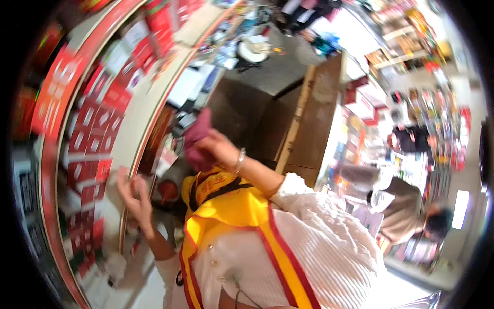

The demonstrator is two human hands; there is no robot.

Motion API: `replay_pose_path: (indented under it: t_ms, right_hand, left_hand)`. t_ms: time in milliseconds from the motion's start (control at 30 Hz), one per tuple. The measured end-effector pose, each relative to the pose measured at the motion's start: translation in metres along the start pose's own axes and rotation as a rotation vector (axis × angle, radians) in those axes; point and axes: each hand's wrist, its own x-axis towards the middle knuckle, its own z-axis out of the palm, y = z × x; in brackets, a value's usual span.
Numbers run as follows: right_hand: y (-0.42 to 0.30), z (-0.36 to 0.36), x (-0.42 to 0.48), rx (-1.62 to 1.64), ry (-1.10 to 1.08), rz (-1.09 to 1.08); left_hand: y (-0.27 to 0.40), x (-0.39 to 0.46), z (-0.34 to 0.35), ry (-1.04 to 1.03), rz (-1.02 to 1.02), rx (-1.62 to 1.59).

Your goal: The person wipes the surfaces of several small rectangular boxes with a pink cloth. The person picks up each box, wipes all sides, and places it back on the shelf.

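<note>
My right hand [217,148], with a bracelet at its wrist, is closed on a bunched maroon cloth [198,143] in front of my yellow, red-edged apron [231,210]. My left hand [135,197] is raised beside the edge of the shelf [133,154] on the left. Its fingers are apart and somewhat blurred, and nothing shows in them. Dark red boxes [87,143] are stacked on the shelf just beyond my left hand.
A wooden cabinet [320,112] stands right of the dark floor. A white hat [252,50] lies among cluttered goods at the top. A red-and-white carton [364,98] sits behind the cabinet. Other people [405,204] are at the right and the top, near stocked shelves [432,108].
</note>
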Motion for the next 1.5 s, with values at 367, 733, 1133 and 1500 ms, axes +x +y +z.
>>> replay_pose_path:
  t_ms: [367, 733, 1133, 1500]
  right_hand:
    - [-0.115, -0.151, -0.046, -0.110, 0.560, -0.390]
    - [-0.125, -0.445, -0.098, -0.921, 2.244, -0.432]
    - [-0.115, -0.461, -0.145, -1.184, 2.005, -0.403]
    - [-0.183, -0.467, -0.127, -0.529, 2.035, 0.339]
  left_hand:
    - [0.007, 0.024, 0.128, -0.295, -0.804, -1.127]
    - [0.037, 0.042, 0.136, -0.239, -0.850, -1.112]
    - [0.055, 0.051, 0.168, -0.384, -0.948, -1.143]
    - [0.047, 0.054, 0.158, -0.409, -0.935, -1.182]
